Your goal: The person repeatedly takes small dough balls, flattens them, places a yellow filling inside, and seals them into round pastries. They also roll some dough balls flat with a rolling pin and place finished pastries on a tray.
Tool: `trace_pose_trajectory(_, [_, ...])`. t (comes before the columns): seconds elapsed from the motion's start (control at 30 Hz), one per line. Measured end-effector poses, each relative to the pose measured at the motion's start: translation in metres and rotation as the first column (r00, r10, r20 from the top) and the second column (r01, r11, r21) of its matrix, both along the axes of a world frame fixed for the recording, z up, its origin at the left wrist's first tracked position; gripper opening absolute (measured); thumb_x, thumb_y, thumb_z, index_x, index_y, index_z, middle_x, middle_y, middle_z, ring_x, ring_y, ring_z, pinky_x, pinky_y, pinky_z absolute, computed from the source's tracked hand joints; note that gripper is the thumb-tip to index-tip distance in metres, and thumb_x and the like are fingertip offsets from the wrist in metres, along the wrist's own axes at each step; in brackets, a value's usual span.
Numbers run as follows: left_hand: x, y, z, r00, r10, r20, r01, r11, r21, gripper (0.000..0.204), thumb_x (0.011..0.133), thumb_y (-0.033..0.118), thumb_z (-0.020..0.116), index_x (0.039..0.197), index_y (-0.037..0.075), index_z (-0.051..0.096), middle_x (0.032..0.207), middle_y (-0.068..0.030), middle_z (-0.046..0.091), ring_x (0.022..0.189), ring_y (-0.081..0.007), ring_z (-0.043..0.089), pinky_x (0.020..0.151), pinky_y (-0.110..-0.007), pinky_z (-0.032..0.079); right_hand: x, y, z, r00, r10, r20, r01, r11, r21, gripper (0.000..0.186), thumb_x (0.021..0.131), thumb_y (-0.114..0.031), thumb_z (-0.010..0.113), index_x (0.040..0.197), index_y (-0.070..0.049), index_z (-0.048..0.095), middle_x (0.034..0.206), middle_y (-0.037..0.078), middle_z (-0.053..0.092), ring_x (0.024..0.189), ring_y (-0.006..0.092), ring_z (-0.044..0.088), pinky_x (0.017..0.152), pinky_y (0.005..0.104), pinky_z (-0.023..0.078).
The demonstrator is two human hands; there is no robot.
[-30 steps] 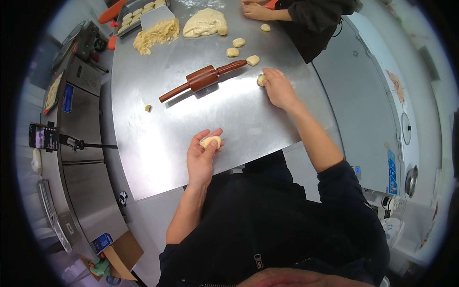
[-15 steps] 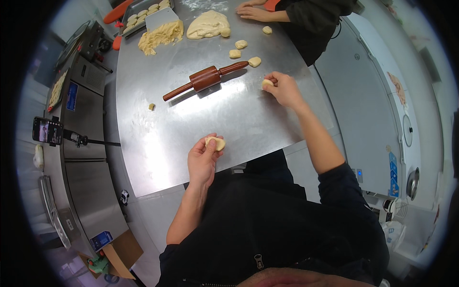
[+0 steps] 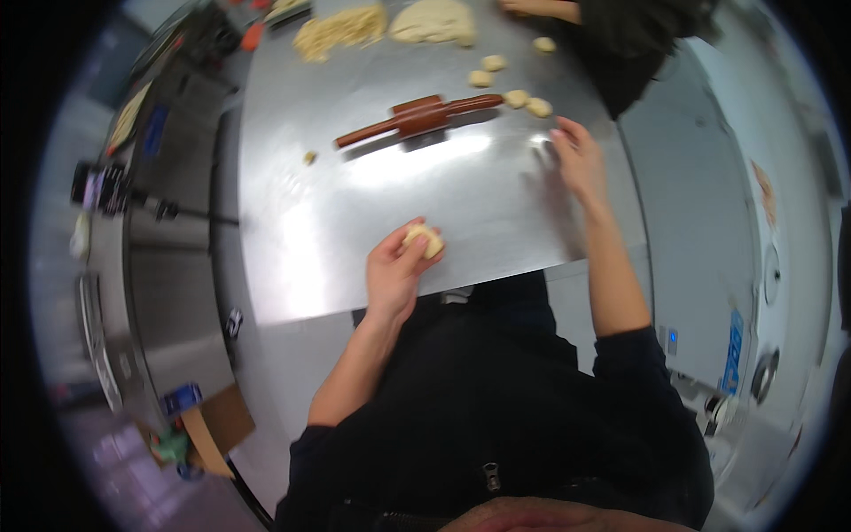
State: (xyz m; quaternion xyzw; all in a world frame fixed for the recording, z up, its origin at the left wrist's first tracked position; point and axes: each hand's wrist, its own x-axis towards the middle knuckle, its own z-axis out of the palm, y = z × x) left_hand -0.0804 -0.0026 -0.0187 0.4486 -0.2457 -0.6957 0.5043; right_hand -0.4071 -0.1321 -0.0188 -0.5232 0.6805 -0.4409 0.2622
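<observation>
Near the table's front edge, my left hand (image 3: 393, 270) pinches a piece of pale dough (image 3: 429, 241) between thumb and fingers. My right hand (image 3: 581, 164) hovers over the right side of the table with its fingers loosely apart, holding nothing. Just beyond its fingertips lies a small dough piece (image 3: 538, 107), close beside another dough piece (image 3: 515, 98). A reddish-brown wooden rolling pin (image 3: 420, 116) lies across the middle, its right handle ending by these pieces. More small dough pieces (image 3: 481, 79) sit farther back.
The steel table (image 3: 355, 213) bears a large smooth dough mass (image 3: 434, 22) and a crumbly yellow dough heap (image 3: 339, 32) at the back. A small dough scrap (image 3: 309, 158) lies on the left. A co-worker's dark sleeve (image 3: 620, 44) reaches in at the back right. A phone on a stand (image 3: 99, 188) is at left.
My right hand has set its dough piece down beside the others by the rolling pin and let go. My left hand keeps its piece. The whole view has shifted.
</observation>
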Motion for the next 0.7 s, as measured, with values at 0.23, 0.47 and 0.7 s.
trace_pose_trajectory(0.23, [0.008,-0.004,0.004,0.992,0.121,-0.02,-0.121,0.992,-0.043,0.046,0.105,0.011,0.064,0.144,-0.009,0.05,0.129,-0.0206,0.066,0.112,-0.0258,0.069,0.1,-0.038,0.059,0.042,0.04,0.007,0.976,0.217,0.027,-0.217,0.976,-0.022,0.032,0.1,-0.017,0.067,0.127,0.0,0.07,0.121,0.013,0.073,0.108,0.0211,0.069,0.096,0.0334,0.053])
trace_pose_trajectory(0.47, [0.033,0.003,0.002,0.96,0.247,0.134,-0.234,0.967,-0.106,0.038,0.104,0.006,0.063,0.138,-0.01,0.055,0.122,-0.0212,0.07,0.105,-0.024,0.071,0.094,-0.035,0.06,0.088,0.053,0.016,0.924,0.377,-0.061,-0.38,0.923,-0.059,0.028,0.098,-0.014,0.066,0.122,0.0,0.072,0.119,0.015,0.074,0.108,0.0245,0.07,0.097,0.0331,0.053])
trace_pose_trajectory(0.7, [0.087,0.024,-0.023,0.582,0.514,0.63,-0.099,0.814,-0.573,0.031,0.104,0.005,0.063,0.133,-0.004,0.061,0.122,-0.0157,0.073,0.113,-0.0237,0.07,0.099,-0.034,0.057,0.176,0.028,0.027,0.733,0.636,-0.243,-0.67,0.736,-0.094,0.042,0.096,-0.021,0.07,0.135,-0.005,0.066,0.137,0.019,0.066,0.123,0.0312,0.065,0.107,0.0398,0.049])
